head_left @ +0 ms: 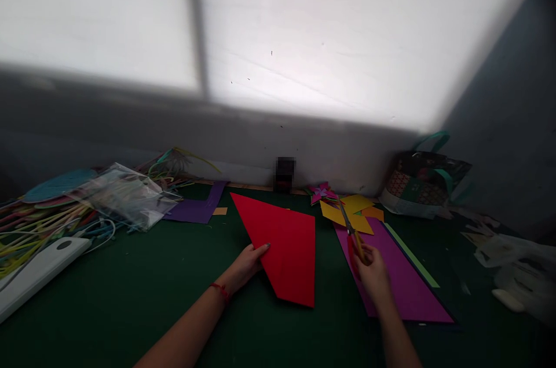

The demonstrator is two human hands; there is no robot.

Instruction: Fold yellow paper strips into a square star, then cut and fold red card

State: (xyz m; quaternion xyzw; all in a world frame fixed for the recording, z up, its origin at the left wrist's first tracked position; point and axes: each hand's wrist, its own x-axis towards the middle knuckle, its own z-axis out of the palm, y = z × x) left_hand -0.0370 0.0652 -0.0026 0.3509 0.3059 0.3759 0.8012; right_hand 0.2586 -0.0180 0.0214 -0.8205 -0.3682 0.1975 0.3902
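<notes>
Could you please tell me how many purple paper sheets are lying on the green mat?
2: a dark purple paper piece far left of the red sheet, and a long magenta-purple paper sheet under the right hand. Clutter may hide others.

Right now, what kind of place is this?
Likely a paper-craft desk against a wall. The left hand rests on a folded red paper sheet, the right hand holds scissors over purple paper, and a heap of paper strips lies on the green mat.
</notes>
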